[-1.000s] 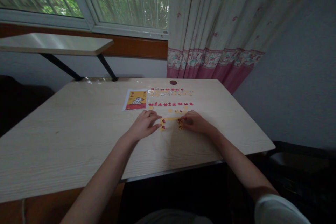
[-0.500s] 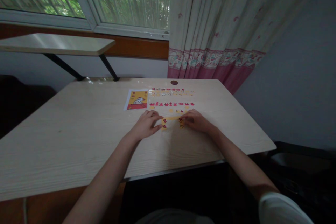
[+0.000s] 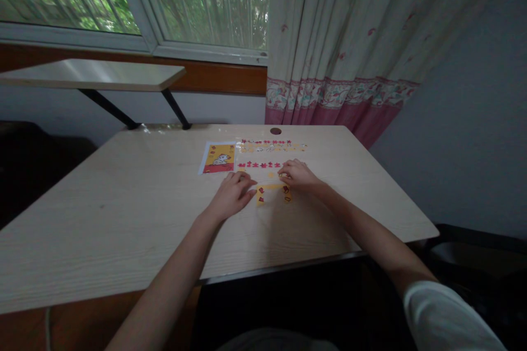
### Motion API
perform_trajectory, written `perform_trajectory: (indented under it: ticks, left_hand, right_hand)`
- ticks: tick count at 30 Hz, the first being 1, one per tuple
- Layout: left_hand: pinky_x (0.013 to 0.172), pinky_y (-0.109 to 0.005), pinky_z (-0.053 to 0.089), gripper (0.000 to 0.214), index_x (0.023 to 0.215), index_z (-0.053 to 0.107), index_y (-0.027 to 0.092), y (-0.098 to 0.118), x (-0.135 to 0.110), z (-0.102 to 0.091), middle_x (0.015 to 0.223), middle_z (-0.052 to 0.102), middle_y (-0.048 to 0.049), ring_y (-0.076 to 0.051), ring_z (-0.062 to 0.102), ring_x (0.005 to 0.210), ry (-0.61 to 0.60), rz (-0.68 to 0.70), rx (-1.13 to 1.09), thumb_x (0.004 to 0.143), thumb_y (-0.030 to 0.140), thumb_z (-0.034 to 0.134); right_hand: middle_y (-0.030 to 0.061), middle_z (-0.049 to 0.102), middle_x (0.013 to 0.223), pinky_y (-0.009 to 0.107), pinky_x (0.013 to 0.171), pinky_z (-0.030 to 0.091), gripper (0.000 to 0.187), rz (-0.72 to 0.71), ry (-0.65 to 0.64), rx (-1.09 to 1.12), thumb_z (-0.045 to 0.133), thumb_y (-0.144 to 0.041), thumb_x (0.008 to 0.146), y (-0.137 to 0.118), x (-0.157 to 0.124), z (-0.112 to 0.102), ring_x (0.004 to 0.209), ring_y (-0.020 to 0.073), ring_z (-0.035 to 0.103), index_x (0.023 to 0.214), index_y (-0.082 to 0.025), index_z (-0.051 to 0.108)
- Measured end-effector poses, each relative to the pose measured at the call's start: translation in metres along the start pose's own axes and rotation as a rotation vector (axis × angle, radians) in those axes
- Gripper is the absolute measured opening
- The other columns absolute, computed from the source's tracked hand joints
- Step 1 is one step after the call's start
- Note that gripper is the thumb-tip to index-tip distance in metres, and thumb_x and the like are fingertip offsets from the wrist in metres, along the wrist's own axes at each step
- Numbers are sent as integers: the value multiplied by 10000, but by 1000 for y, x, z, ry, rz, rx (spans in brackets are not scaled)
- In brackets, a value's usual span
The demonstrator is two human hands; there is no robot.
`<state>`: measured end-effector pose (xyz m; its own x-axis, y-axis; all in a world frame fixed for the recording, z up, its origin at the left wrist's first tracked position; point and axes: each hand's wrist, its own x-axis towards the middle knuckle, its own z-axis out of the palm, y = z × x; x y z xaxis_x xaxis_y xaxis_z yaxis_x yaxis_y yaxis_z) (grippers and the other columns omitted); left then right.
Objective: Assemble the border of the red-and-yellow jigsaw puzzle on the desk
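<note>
Yellow jigsaw puzzle pieces with small red drawings form a partial border (image 3: 261, 198) on the table, with a top strip and two sides. My left hand (image 3: 233, 196) rests at its upper left corner, thumb and index finger apart, holding nothing that shows. Just beyond the top strip, my right hand (image 3: 300, 176) has its fingertips closed on a small yellow puzzle piece (image 3: 283, 175), which they partly hide. Behind the hands runs a row of red puzzle pieces (image 3: 263, 165), its right end covered by my right hand.
A picture card (image 3: 220, 159) with a white animal on yellow and red lies left of the pieces. Further rows of loose pieces (image 3: 269, 146) lie behind. A raised shelf (image 3: 123, 75) stands at the back left, and a round hole (image 3: 275, 131) sits near the back edge.
My right hand has moved away from the border's upper right corner to the loose yellow pieces just behind it. My left hand stays at the left corner, and the view has shifted slightly.
</note>
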<state>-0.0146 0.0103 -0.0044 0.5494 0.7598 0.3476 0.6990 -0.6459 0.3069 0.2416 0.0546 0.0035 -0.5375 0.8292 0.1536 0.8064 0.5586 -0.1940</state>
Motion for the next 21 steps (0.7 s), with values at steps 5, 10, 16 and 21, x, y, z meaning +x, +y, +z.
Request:
perform_trajectory:
  ticks: [5, 10, 16, 21]
  left_hand:
    - [880, -414, 389, 287, 1090, 620, 206, 0, -1, 2, 1057, 519, -93, -244, 472, 987, 10, 3, -7, 871, 332, 485]
    - [878, -405, 393, 259, 1067, 631, 210, 2, -1, 2, 1039, 530, -89, -235, 475, 989, 33, 5, -54, 874, 308, 489]
    - [856, -382, 425, 202, 897, 682, 192, 18, 5, 5, 917, 562, -72, -203, 513, 927, 137, -58, -360, 858, 301, 516]
    - [776, -344, 468, 138, 778, 679, 181, 32, 10, 13, 822, 574, -50, -176, 554, 829, 197, -169, -629, 779, 299, 607]
  right_hand:
    - [80, 648, 908, 309, 830, 371, 120, -48, -80, 110, 623, -145, 743, 2, 10, -5, 893, 195, 548, 854, -158, 669]
    - [44, 649, 782, 278, 771, 380, 77, -56, -38, 175, 618, -101, 711, 0, 10, -9, 776, 158, 554, 766, -150, 640]
    - [22, 678, 827, 248, 708, 413, 137, -25, 176, 483, 598, -233, 795, -20, -20, -3, 761, 131, 580, 914, -194, 657]
    - [23, 681, 751, 223, 571, 422, 201, 90, 252, 663, 601, -355, 800, -43, -34, 16, 634, 112, 583, 904, -195, 664]
